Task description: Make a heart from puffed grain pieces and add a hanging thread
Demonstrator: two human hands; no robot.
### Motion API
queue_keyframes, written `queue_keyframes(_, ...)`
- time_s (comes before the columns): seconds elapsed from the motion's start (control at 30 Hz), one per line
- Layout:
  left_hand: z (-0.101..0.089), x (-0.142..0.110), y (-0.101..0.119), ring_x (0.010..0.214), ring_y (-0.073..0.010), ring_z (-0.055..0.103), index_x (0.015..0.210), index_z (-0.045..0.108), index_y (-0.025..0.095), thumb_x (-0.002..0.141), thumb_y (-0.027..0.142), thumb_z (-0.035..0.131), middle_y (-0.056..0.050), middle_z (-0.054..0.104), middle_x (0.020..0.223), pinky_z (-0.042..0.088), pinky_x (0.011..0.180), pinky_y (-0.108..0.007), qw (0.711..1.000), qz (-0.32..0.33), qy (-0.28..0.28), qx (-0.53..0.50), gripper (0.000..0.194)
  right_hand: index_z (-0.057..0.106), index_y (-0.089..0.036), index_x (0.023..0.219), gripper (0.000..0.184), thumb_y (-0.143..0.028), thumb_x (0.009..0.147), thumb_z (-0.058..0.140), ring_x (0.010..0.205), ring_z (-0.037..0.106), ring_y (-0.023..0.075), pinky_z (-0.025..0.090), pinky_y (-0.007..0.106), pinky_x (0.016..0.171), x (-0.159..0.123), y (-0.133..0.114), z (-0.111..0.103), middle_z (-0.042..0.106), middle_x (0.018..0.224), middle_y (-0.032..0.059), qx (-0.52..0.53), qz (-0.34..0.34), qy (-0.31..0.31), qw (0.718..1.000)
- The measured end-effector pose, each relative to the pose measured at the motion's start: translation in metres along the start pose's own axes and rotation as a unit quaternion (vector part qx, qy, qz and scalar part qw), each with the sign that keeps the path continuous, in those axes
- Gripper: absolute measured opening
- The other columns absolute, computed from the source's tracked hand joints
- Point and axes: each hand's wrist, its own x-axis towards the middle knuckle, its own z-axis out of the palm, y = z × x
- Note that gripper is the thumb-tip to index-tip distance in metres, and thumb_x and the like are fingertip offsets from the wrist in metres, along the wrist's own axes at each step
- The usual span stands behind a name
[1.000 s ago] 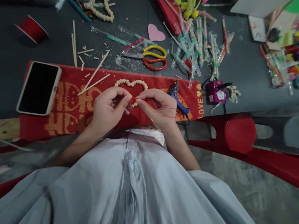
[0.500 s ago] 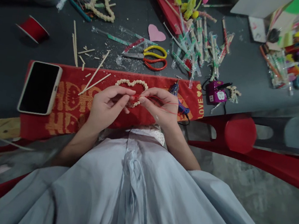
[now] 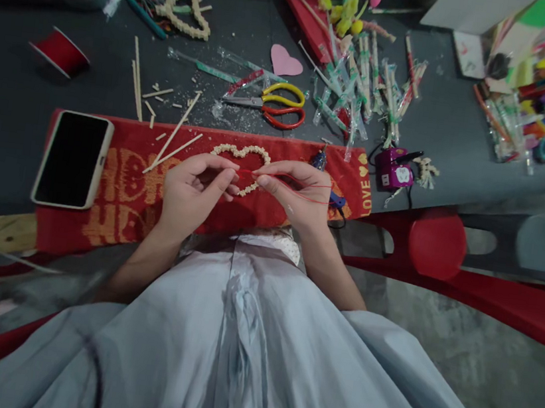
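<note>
Between my fingertips a thin red string [image 3: 246, 172] is held taut. My left hand [image 3: 197, 187] pinches one part of it with thumb and fingers. In a pinch too, my right hand [image 3: 298, 194] grips the other part, and loose strands trail to the right across its back. Under the string lies a cream heart-shaped frame [image 3: 240, 151] made of small pieces, partly hidden by my hands. It rests on a red cloth [image 3: 135, 139] with orange lettering. A glue gun [image 3: 337, 200] is partly behind my right hand.
Scissors [image 3: 285, 105] lie beyond the cloth among wrappers and crumbs. Thin sticks [image 3: 177, 126] are scattered left of the heart. A phone [image 3: 73, 160] lies at the left, below a red spool [image 3: 62, 53]. A purple device [image 3: 394, 168] stands right; a red stool [image 3: 438, 242] is beside the table.
My hands have moved slightly apart, so a longer stretch of red string shows between my fingertips. The things on the table stay in place.
</note>
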Motion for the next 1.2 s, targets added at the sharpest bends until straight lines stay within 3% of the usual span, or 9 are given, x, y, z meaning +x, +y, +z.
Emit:
queue_keyframes(0.2, -0.005, -0.001, 0.0, 0.062, -0.0123, 0.073, 0.094, 0.077, 0.02, 0.092, 0.042, 0.08, -0.001, 0.075, 0.078, 0.06, 0.055, -0.019, 0.999, -0.034, -0.004, 0.009, 0.022, 0.082, -0.022, 0.079, 0.034, -0.052, 0.072, 0.096, 0.076, 0.075, 0.0155, 0.063, 0.029, 0.074, 0.001, -0.003, -0.002, 0.082, 0.081, 0.0018, -0.007, 0.024, 0.01, 1.0)
queue_keyframes(0.33, -0.007, 0.0, -0.002, 0.072, -0.015, 0.076, 0.106, 0.077, 0.019, 0.092, 0.043, 0.076, -0.004, 0.079, 0.09, 0.062, 0.058, -0.021, 0.998, -0.045, -0.04, 0.013, 0.028, 0.082, -0.021, 0.077, 0.035, -0.051, 0.069, 0.098, 0.072, 0.074, 0.0143, 0.062, 0.027, 0.071, 0.002, -0.003, -0.002, 0.081, 0.079, 0.0009, 0.012, 0.035, 0.006, 0.999)
queue_keyframes(0.5, -0.004, 0.001, 0.003, 0.087, -0.0174, 0.078, 0.11, 0.079, 0.02, 0.087, 0.041, 0.078, -0.006, 0.082, 0.104, 0.066, 0.076, -0.025, 0.995, -0.008, -0.074, 0.061, 0.031, 0.08, -0.021, 0.077, 0.039, -0.054, 0.067, 0.098, 0.072, 0.074, 0.0154, 0.064, 0.03, 0.072, 0.003, -0.005, 0.0, 0.08, 0.078, 0.0012, 0.0, 0.049, 0.001, 0.999)
queue_keyframes(0.63, 0.0, 0.003, 0.01, 0.091, -0.0177, 0.076, 0.107, 0.081, 0.022, 0.09, 0.039, 0.078, -0.005, 0.081, 0.104, 0.064, 0.081, -0.028, 0.988, 0.042, -0.073, 0.128, 0.024, 0.079, -0.021, 0.076, 0.042, -0.058, 0.065, 0.098, 0.069, 0.073, 0.015, 0.065, 0.03, 0.07, 0.002, -0.007, 0.001, 0.079, 0.076, 0.0009, 0.0, 0.056, -0.005, 0.998)
queue_keyframes(1.0, -0.003, 0.006, 0.014, 0.076, -0.0167, 0.069, 0.09, 0.082, 0.026, 0.092, 0.032, 0.077, -0.001, 0.078, 0.086, 0.059, 0.075, -0.03, 0.967, 0.148, -0.061, 0.198, 0.008, 0.08, -0.022, 0.075, 0.036, -0.051, 0.067, 0.099, 0.069, 0.073, 0.015, 0.064, 0.029, 0.07, 0.002, -0.006, -0.001, 0.079, 0.075, 0.0005, 0.002, 0.039, 0.008, 0.999)
queue_keyframes(1.2, -0.004, 0.004, 0.015, 0.076, -0.0173, 0.069, 0.089, 0.082, 0.026, 0.092, 0.032, 0.076, -0.001, 0.078, 0.086, 0.059, 0.076, -0.03, 0.963, 0.146, -0.055, 0.22, 0.009, 0.078, -0.022, 0.076, 0.038, -0.053, 0.067, 0.099, 0.068, 0.072, 0.0149, 0.065, 0.03, 0.071, 0.002, -0.007, -0.004, 0.08, 0.076, 0.0008, -0.002, 0.041, 0.021, 0.999)
